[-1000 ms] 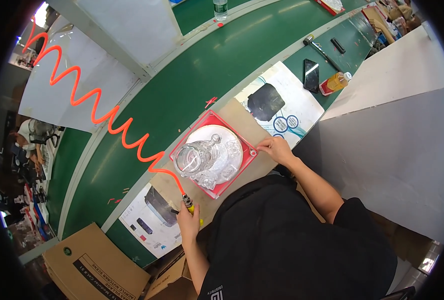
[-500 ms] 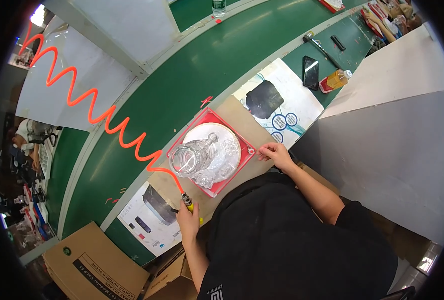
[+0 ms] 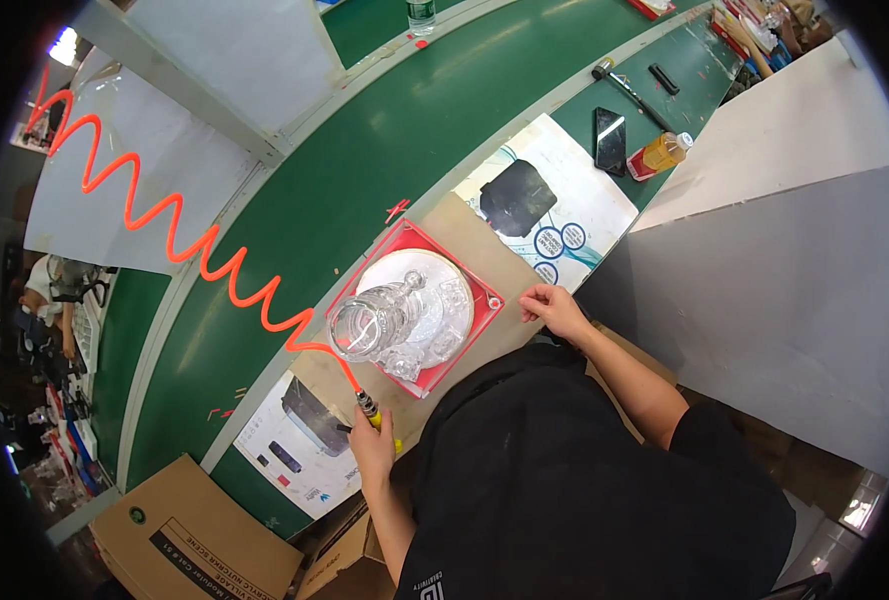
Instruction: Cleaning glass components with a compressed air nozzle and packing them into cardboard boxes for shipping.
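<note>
A clear glass vessel with a wide round mouth lies tilted on a white round pad inside a red square tray, which rests on a brown board. My left hand grips a yellow-tipped air tool fed by a coiled orange hose; its tip sits just below the tray's near-left edge. My right hand rests on the board's edge beside the tray's right corner, fingers curled, holding nothing visible.
A green conveyor belt runs diagonally behind the board. Printed sheets lie right and left of it. A black phone, an orange bottle, a black-handled tool and cardboard boxes are around. A grey panel stands at right.
My right hand has drawn back from the tray's right corner toward me along the board's edge. The left hand stays put with the air tool.
</note>
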`<state>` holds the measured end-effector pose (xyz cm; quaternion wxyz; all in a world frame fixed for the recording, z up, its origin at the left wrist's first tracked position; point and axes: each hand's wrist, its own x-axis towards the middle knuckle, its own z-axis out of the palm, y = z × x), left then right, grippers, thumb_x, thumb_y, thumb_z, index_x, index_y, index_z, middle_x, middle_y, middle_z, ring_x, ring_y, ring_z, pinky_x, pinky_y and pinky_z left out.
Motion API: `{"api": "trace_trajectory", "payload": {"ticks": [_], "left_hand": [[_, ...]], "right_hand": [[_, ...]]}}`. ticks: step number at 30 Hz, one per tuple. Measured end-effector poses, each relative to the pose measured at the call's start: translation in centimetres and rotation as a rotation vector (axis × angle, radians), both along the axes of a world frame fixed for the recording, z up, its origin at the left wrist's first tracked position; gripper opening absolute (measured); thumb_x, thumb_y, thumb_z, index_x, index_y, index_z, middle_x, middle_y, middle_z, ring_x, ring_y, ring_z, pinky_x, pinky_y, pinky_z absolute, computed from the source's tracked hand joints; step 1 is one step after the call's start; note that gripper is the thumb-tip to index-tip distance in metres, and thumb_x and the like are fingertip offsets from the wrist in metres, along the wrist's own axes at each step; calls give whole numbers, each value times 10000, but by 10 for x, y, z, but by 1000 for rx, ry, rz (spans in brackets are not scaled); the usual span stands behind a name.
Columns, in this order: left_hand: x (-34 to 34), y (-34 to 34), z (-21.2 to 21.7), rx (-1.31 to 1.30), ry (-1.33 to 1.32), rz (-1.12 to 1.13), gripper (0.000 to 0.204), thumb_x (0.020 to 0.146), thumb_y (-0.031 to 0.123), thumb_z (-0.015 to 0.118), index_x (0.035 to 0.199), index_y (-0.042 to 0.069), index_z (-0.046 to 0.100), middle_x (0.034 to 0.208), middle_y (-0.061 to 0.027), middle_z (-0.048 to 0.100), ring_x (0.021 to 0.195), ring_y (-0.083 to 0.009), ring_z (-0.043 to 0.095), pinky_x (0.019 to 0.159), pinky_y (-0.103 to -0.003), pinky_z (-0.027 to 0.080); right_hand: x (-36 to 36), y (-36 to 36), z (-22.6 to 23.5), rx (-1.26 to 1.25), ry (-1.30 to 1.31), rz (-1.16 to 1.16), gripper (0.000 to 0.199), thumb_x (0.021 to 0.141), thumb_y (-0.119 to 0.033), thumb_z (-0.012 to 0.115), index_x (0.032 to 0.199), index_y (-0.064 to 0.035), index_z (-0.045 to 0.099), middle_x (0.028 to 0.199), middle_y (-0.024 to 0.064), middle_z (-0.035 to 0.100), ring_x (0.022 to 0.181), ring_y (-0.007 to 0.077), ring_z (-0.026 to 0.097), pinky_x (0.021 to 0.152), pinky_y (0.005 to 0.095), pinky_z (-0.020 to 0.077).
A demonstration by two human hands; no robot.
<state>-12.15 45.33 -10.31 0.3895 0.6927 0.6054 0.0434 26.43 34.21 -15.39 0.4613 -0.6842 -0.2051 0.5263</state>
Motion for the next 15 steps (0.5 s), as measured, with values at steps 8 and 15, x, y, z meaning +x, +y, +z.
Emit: {"api": "trace_trajectory", "payload": {"ticks": [8,15], "left_hand": [[3,0,5,-63,30,27,316,904,252,641,1102,20,558,982,-209,679,927,-429,629,820,-477,459],[-1,-1,5,-61,22,23,328,909,254,636,1116,15,550,973,-210,680,925,-426,631,820,-467,464]], "right_hand": [[-7,24,10,-40,-610,461,238,863,-209,700,994,-10,697,782,154,697,732,279,676,688,376,527],[-2,31,24,-31,-864,504,147,837,-218,691,899,-93,737,873,104,660,833,314,644,719,417,517]]}}
